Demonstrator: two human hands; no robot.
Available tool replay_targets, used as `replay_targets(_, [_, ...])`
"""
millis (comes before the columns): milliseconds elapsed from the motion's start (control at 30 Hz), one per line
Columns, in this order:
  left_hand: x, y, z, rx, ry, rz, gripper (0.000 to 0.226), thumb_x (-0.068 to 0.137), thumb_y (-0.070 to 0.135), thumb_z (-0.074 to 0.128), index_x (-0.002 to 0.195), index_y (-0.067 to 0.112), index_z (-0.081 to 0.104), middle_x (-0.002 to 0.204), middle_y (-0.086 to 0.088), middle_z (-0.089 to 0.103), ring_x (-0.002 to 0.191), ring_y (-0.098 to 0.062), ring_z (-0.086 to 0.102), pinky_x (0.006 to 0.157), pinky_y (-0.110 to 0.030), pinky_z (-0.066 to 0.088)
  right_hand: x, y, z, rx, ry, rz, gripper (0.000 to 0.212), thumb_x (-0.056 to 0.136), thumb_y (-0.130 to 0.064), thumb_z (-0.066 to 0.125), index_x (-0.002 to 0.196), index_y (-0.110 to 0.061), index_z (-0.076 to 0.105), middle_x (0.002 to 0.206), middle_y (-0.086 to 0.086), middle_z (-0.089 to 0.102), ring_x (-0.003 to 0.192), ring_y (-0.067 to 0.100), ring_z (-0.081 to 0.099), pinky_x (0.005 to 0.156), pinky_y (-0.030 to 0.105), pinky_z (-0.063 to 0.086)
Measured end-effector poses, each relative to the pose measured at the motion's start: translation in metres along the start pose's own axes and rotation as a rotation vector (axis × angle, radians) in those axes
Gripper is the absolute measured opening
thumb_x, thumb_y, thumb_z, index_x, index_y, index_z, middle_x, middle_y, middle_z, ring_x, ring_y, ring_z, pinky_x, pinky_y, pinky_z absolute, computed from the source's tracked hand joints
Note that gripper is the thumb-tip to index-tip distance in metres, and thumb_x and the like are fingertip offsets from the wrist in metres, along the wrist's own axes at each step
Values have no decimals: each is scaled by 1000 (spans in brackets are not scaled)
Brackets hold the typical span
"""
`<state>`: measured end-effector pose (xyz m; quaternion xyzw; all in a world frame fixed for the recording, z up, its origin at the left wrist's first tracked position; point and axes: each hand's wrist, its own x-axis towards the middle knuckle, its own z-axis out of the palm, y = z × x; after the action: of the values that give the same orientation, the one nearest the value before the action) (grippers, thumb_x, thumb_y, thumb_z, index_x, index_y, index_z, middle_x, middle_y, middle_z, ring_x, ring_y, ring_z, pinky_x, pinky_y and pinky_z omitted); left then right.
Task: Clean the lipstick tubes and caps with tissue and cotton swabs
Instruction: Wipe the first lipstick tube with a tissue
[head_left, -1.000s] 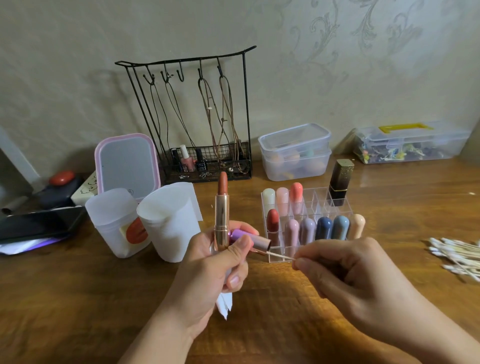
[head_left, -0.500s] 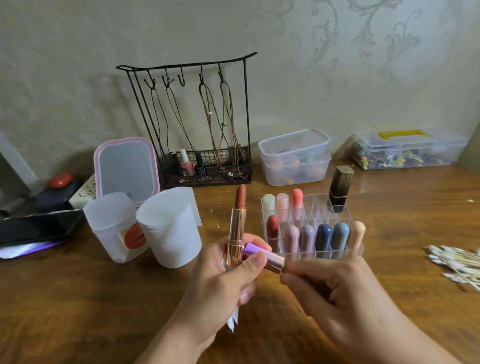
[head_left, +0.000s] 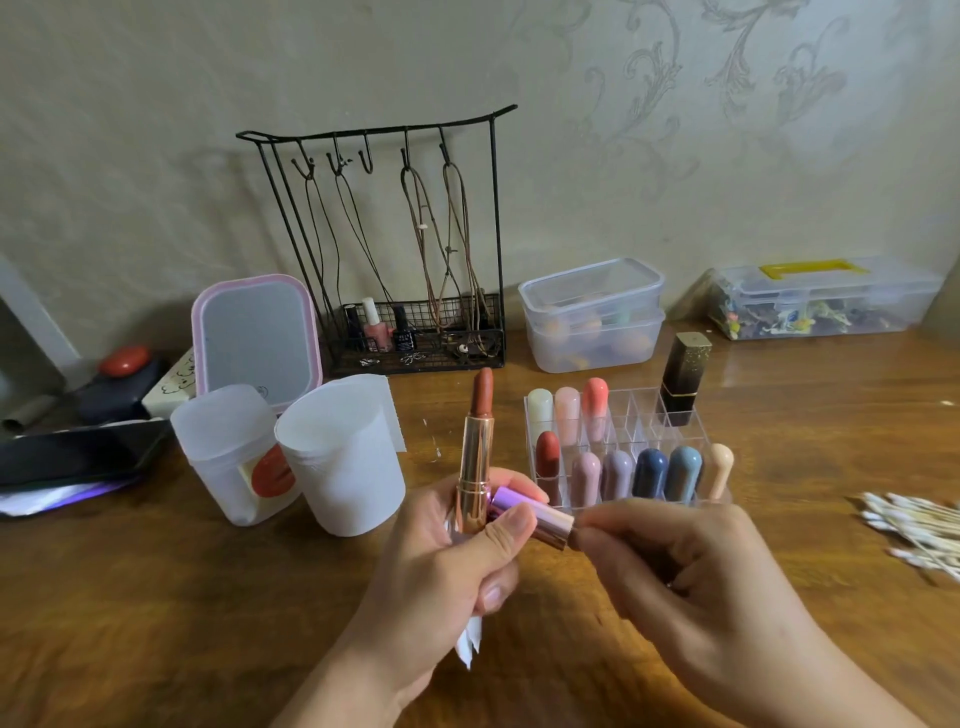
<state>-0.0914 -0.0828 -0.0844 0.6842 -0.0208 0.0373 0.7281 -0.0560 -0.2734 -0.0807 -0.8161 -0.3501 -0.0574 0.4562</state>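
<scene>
My left hand (head_left: 457, 556) grips an upright rose-gold lipstick tube (head_left: 475, 467) with its brown-red stick extended, a purple cap (head_left: 530, 514) lying sideways under the thumb, and a folded white tissue (head_left: 470, 642) poking out below the palm. My right hand (head_left: 675, 577) has its pinched fingertips right at the cap's open end; the cotton swab it held a moment ago is hidden by the fingers. A pile of cotton swabs (head_left: 914, 530) lies at the right edge.
A clear organizer (head_left: 644, 415) holds several capped lipsticks and a black-gold one (head_left: 683, 371). Two white cups (head_left: 337, 457) stand to the left before a pink mirror (head_left: 257, 338). A black wire jewellery rack (head_left: 395, 249), plastic boxes (head_left: 592, 317) and a phone (head_left: 78, 454) line the back and left.
My right hand moved left up to the cap's mouth, and the swab stick that showed between the hands is now out of sight. The left hand and tube shifted slightly.
</scene>
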Motion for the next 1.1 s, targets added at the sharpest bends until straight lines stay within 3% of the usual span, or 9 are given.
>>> replay_targets(133, [1,1,1,-32,-1,0,18,76,31,64,87,19,72,59,-14,43,46,-15,40,44,-24,35,0,-2,1,-71,-56,-39,13,91,-20,66,84,-28,74,62,-12,64,52,10,60,45,22,46])
replay_targets(233, [0,1,1,-30,-10,-4,19,74,33,64,87,20,72,57,-12,44,46,-14,41,44,-22,35,1,-1,0,-61,22,-7,11,90,-22,67,85,-28,74,60,-13,63,50,9,60,44,20,45])
replay_targets(367, [0,2,1,-8,-4,-13,19,74,35,64,88,24,72,57,-12,44,46,-14,41,44,-22,36,1,-3,1,-114,-134,-19,11,91,-25,64,83,-27,71,69,-11,65,58,9,61,50,26,49])
replay_targets(500, [0,2,0,-25,-25,-13,18,76,33,62,88,23,72,57,-11,43,46,-13,41,44,-21,35,0,-2,1,-56,19,6,10,89,-27,63,87,-31,72,62,-10,64,50,11,60,44,25,47])
replay_targets(633, [0,1,-1,-11,-20,-1,16,78,36,68,88,23,72,56,-10,45,47,-13,42,44,-20,37,0,-5,1,-42,-111,5,12,92,-24,64,83,-29,71,66,-13,64,55,10,60,47,16,43])
replay_targets(767, [0,0,-1,-5,-40,20,27,70,42,67,89,24,72,56,-8,45,46,-13,43,45,-20,38,0,-1,2,-50,-4,30,10,90,-26,64,86,-32,70,64,-12,64,54,12,60,44,20,45])
replay_targets(867, [-1,0,-2,2,-35,12,27,67,44,68,87,27,72,57,-9,47,47,-13,44,45,-20,39,-1,-4,0,-50,-171,9,10,93,-25,63,87,-30,69,70,-9,65,59,12,61,50,24,48])
replay_targets(1000, [-1,3,-4,-13,-30,29,22,73,37,66,88,22,71,56,-10,45,46,-13,42,44,-20,37,-2,0,-7,17,-5,13,11,92,-27,63,85,-30,71,63,-9,64,53,12,59,47,23,45])
replay_targets(1100, [1,2,-8,-8,3,36,25,74,35,66,90,17,71,55,-10,43,46,-14,40,44,-21,36,0,0,-7,-104,-89,-24,12,93,-25,64,84,-30,71,69,-15,67,62,7,64,53,21,50])
